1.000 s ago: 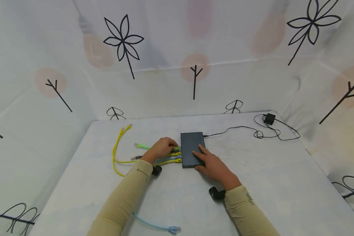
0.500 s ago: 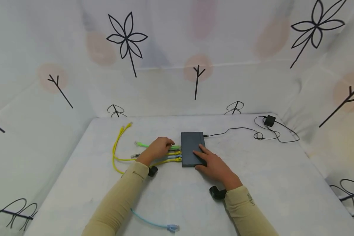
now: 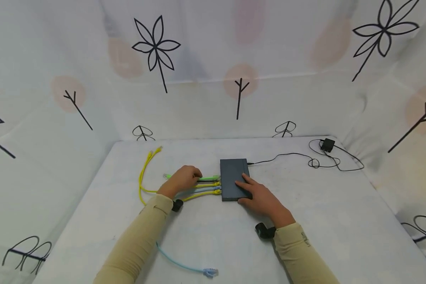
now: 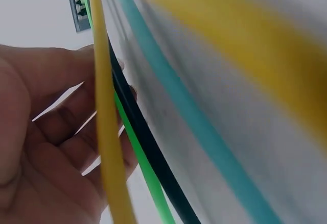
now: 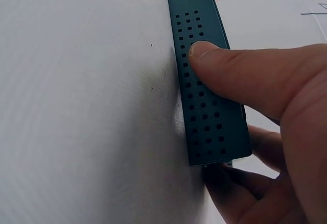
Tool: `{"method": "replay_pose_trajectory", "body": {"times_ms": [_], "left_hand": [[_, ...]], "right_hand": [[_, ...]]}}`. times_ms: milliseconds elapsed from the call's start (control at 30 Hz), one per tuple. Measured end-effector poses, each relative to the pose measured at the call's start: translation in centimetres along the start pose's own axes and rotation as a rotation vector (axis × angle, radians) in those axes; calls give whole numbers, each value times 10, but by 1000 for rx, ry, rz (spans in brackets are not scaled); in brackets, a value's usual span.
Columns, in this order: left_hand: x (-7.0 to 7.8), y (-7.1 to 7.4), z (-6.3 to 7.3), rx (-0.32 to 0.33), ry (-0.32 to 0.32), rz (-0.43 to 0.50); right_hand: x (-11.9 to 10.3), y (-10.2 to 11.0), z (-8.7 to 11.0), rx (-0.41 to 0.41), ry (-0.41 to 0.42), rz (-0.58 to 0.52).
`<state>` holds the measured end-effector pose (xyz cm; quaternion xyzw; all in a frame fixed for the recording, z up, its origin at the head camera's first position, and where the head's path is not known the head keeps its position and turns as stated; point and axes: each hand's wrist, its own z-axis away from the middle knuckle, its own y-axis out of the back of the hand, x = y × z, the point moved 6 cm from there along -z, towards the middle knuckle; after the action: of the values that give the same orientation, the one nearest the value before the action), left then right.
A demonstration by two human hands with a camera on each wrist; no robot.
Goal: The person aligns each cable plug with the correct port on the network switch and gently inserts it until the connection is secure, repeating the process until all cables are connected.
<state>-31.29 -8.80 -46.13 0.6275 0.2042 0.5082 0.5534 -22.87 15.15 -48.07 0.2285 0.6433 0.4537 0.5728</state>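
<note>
In the head view a dark network switch (image 3: 230, 175) lies flat on the white table, with several cables in its left side. My right hand (image 3: 260, 197) grips its near right corner, fingers spread over the top; in the right wrist view the thumb (image 5: 225, 66) presses the vented side. My left hand (image 3: 182, 179) is left of the switch, thumb and curled fingers at the green network cable (image 3: 209, 178). In the left wrist view a black cable (image 4: 148, 140) runs beside the green one across the fingertips, and a yellow cable (image 4: 104, 117) crosses in front, hiding the thumb tip.
Yellow cables (image 3: 141, 177) loop at the left of the table. A light blue cable (image 3: 181, 265) with its plug lies near the front. From the switch's far right corner a thin black cord (image 3: 287, 154) leads to a power adapter (image 3: 327, 145) at the back right.
My left hand has slid left along the green cable, away from the switch. Its wrist now covers the black cable's loose plug. My right hand stays on the switch.
</note>
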Motion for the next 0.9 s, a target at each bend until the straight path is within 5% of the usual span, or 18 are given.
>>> {"method": "replay_pose_trajectory", "body": {"times_ms": [567,900], "left_hand": [[-40,22,21,-48,44,-6],[-52,35,31,17,23,-12]], "right_hand": [[0,2,2,8,16,15],[-1,8,1,-4,14,39]]}}
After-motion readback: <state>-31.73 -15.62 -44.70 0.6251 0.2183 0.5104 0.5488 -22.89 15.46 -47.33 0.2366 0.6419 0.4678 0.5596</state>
